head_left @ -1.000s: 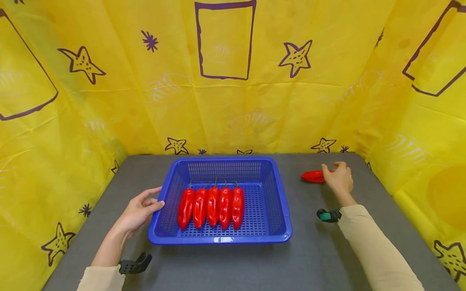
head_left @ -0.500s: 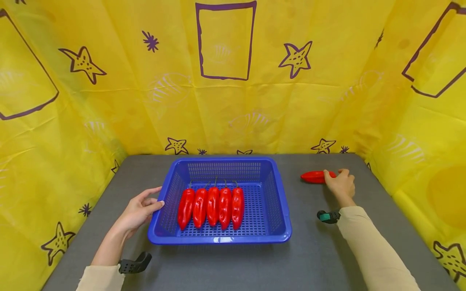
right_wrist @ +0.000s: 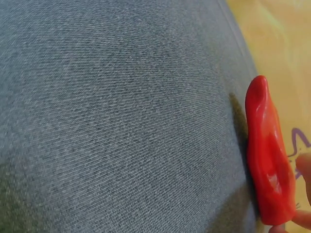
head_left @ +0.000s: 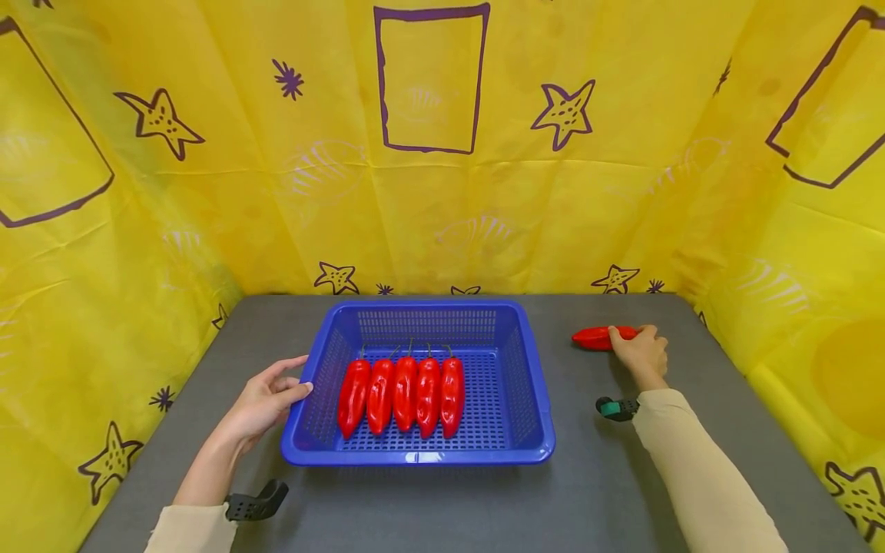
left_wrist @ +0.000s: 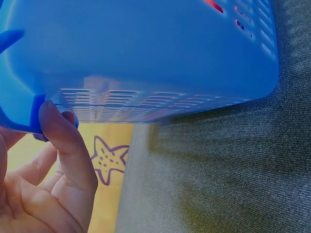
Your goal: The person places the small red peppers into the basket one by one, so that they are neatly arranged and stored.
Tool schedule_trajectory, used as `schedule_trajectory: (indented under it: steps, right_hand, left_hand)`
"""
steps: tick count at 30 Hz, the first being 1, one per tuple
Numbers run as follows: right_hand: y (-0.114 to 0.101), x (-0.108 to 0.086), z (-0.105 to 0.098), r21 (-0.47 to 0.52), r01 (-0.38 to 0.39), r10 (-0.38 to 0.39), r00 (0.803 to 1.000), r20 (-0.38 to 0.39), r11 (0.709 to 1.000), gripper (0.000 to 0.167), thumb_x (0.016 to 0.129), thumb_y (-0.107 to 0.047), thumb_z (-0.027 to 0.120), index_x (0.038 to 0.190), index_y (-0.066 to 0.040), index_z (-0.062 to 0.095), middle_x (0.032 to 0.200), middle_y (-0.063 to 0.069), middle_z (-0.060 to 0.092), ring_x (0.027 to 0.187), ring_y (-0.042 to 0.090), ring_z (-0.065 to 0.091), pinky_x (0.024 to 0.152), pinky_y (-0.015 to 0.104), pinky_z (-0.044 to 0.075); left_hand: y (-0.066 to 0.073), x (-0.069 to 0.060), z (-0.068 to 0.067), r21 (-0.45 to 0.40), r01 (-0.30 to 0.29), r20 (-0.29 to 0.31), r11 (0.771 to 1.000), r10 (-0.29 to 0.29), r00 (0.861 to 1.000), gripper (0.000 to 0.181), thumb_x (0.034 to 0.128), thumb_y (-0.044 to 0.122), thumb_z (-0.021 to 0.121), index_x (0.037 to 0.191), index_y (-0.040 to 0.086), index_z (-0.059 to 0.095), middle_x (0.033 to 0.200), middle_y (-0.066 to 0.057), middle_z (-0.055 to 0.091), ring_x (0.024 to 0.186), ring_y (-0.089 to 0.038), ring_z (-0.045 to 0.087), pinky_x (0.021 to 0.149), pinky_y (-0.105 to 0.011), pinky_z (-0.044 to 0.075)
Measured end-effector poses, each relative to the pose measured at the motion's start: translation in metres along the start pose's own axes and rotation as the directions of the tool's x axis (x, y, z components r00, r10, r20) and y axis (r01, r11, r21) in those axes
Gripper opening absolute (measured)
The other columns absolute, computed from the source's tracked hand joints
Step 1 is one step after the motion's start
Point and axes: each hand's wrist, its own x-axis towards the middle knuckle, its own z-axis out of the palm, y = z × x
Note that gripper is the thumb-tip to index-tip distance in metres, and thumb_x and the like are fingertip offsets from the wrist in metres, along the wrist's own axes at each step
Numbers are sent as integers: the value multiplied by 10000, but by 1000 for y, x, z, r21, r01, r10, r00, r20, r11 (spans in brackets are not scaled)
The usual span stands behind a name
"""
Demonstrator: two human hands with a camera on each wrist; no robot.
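Observation:
In the head view, a blue plastic basket (head_left: 419, 456) stands in the middle of the table, with several red chili peppers (head_left: 404, 395) side by side in it, stems pointing away from me. My left hand (head_left: 266, 395) holds the basket's left rim; the left wrist view shows the fingertips (left_wrist: 48, 114) pinching that rim. To the right of the basket, one more red pepper (head_left: 593, 339) lies crosswise on the table, its tip to the left. My right hand (head_left: 643, 355) grips its right end, which the fingers partly hide. In the right wrist view, fingers meet the pepper's (right_wrist: 267, 160) lower end.
The grey cloth-covered table (head_left: 442, 511) reaches back to a yellow curtain (head_left: 442, 207) printed with starfish, which also hangs along both sides. Each wrist wears a black strap; the left strap (head_left: 256, 503) lies near the basket's front left corner.
My right hand first shifted slightly right along the loose pepper, then came back a little left, its fingers drawing in round the pepper's end. The left hand and basket have stayed put.

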Motion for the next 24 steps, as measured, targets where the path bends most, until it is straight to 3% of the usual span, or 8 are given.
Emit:
schedule_trajectory:
  steps: [13,24]
  right_hand:
    - [-1,4,-1,-21,18,-17,999,41,1000,695,893,-435,427,1353,57,253,1259,363,308,1076,510,395,884,575,378]
    - [-8,9,-2,-77,175,-168,981,95,981,627,898,-308,395,1385,66,265,1284,391,329,1112,527,380,929,579,352]
  left_hand:
    - [1,-2,1,5,8,3,1000,-8,1000,656,879,266,622,1423,108,290,968,-133,614,805,-232,646,729,-390,551]
    - [0,-1,0,12,7,-1,1000,-7,1000,660,875,274,627,1422,111,295,960,-130,609,799,-229,644,732,-380,551]
